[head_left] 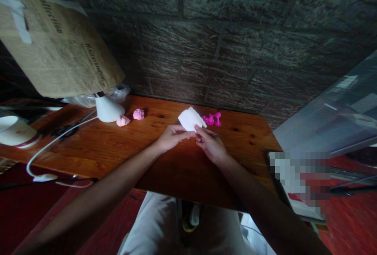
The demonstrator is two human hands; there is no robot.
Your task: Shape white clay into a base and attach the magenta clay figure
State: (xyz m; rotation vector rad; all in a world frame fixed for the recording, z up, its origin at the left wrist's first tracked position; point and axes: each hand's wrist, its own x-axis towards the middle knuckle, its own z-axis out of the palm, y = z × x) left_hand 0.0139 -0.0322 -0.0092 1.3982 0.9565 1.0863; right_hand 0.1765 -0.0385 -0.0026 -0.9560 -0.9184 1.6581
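Note:
A small white sheet (191, 118), which looks like folded tissue or soft paper, is held up over the middle of the wooden table. My left hand (171, 137) pinches its lower left edge, fingers pointing to the right. The thumb of my right hand (212, 145) presses on the sheet's lower right corner, with the other fingers curled beneath. Both hands nearly meet under it. Just behind its right side lies a bright magenta crumpled thing (216, 118), partly covered by the sheet. Two pale pink lumps, a nearer one (123, 120) and a farther one (138, 114), rest on the table to the left.
A lamp with a white base (108, 108) and a newsprint shade (64, 46) stands at the left; its white cord (53, 145) hangs over the table's front edge. A paper cup (16, 130) lies far left. Behind the table (176, 168) rises a dark brick-patterned wall (188, 50).

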